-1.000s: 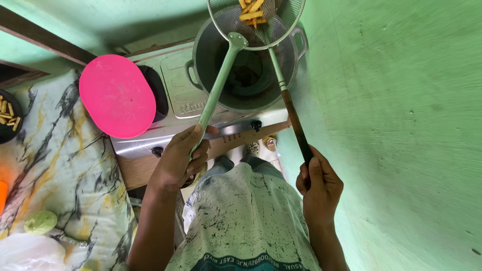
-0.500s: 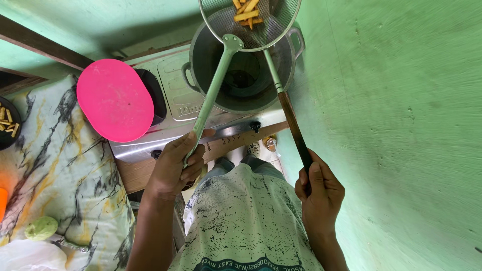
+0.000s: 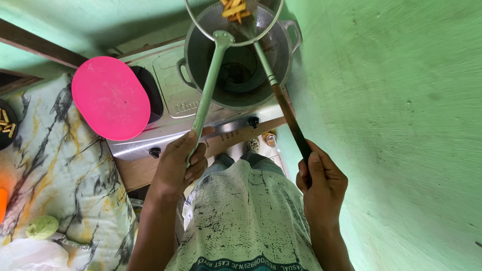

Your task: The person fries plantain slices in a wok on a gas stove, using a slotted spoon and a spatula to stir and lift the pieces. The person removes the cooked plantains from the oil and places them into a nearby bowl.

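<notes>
My left hand (image 3: 179,161) grips the pale green handle of a round wire-mesh strainer (image 3: 211,22) held above a grey metal pot (image 3: 251,85). Several yellow fried strips (image 3: 234,9) lie in the mesh. My right hand (image 3: 321,183) grips the dark wooden end of a long metal utensil (image 3: 273,83) whose tip reaches into the strainer among the strips. The pot stands on the right burner of a steel two-burner stove (image 3: 173,98); what is inside the pot looks dark.
A pink oval lid (image 3: 110,98) covers a dark pan on the left burner. At the left edge sit a black dish with more strips (image 3: 6,125), a marbled countertop (image 3: 55,170) and a small green object (image 3: 41,227). A green wall (image 3: 401,125) fills the right.
The strainer and the utensil have stayed over the pot; the view has shifted slightly, and both hands keep their grip.
</notes>
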